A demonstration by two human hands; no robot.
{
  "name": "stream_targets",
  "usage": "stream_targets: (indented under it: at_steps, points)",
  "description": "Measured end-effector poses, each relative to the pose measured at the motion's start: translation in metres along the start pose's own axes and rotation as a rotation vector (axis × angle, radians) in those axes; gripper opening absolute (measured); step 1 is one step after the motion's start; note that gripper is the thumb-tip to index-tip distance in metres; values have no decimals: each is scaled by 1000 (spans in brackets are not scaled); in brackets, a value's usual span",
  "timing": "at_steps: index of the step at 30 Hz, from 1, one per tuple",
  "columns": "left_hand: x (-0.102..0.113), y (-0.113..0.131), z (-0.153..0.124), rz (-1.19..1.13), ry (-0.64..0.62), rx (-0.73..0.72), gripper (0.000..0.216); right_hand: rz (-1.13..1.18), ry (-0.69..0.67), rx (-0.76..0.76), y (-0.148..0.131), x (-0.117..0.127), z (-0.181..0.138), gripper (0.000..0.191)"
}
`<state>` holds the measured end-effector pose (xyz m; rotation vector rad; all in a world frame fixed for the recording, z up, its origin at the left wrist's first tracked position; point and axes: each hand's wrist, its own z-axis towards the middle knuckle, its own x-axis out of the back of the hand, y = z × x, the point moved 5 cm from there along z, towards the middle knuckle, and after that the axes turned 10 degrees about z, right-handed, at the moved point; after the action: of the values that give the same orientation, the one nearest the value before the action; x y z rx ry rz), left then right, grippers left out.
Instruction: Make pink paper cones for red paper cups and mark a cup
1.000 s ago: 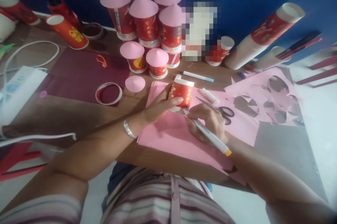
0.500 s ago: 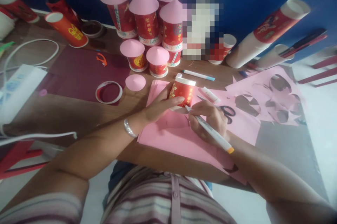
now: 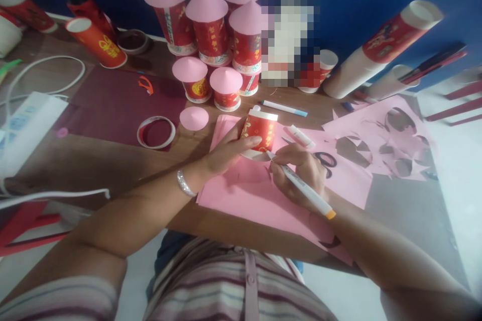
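My left hand (image 3: pixel 228 152) grips a red paper cup (image 3: pixel 260 132) that stands upside down on a pink paper sheet (image 3: pixel 244 193). My right hand (image 3: pixel 301 173) is closed on a white pen with an orange end (image 3: pixel 307 193). The pen's tip touches the paper right at the cup's base. Scissors (image 3: pixel 326 160) lie just behind my right hand, partly hidden by it.
A cluster of red cups with pink cone lids (image 3: pixel 211 34) stands behind. A loose pink cone (image 3: pixel 194 118) and a tape ring (image 3: pixel 155 132) lie to the left on dark red paper. Another pen (image 3: pixel 284 107), cut pink paper scraps (image 3: pixel 384 145), cup stacks (image 3: pixel 380 47) and a power strip (image 3: pixel 26 127) surround the spot.
My right hand has slid up and a little right along the cup's base with the pen. The left hand and cup stay nearly still.
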<state>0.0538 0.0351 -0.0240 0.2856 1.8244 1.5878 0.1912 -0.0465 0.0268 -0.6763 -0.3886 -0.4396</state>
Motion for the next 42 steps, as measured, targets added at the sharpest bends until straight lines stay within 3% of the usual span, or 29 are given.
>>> stream_targets:
  at_steps: [14, 42]
  points:
    - [1, -1, 1, -12, -20, -32, 25, 3, -4, 43, -1, 0, 1, 13]
    - [3, -3, 0, -61, -3, -11, 28, 13, 28, -81, 4, 1, -3, 11]
